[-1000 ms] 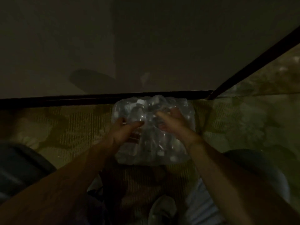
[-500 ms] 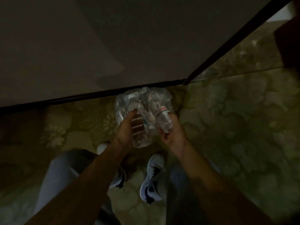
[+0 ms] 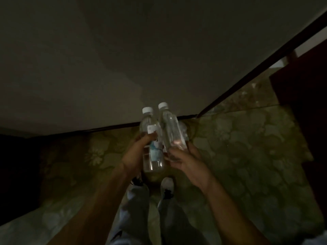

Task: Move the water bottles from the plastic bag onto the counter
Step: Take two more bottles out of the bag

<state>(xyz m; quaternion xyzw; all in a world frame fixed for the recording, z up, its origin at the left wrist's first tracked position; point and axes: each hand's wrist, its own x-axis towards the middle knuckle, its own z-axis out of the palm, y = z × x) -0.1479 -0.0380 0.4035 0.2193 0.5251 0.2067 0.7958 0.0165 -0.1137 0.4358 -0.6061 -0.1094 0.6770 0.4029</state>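
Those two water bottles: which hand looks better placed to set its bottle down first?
Hard to call. The left hand and right hand each hold an upright bottle, the labelled bottle and clear bottle, side by side. No counter is clearly visible, so neither has an edge.

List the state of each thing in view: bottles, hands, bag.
left bottle: capped, upright, held off the floor
right bottle: capped, upright, held off the floor
left hand: closed on left bottle
right hand: closed on right bottle
plastic bag: on the floor, mostly hidden behind the bottles
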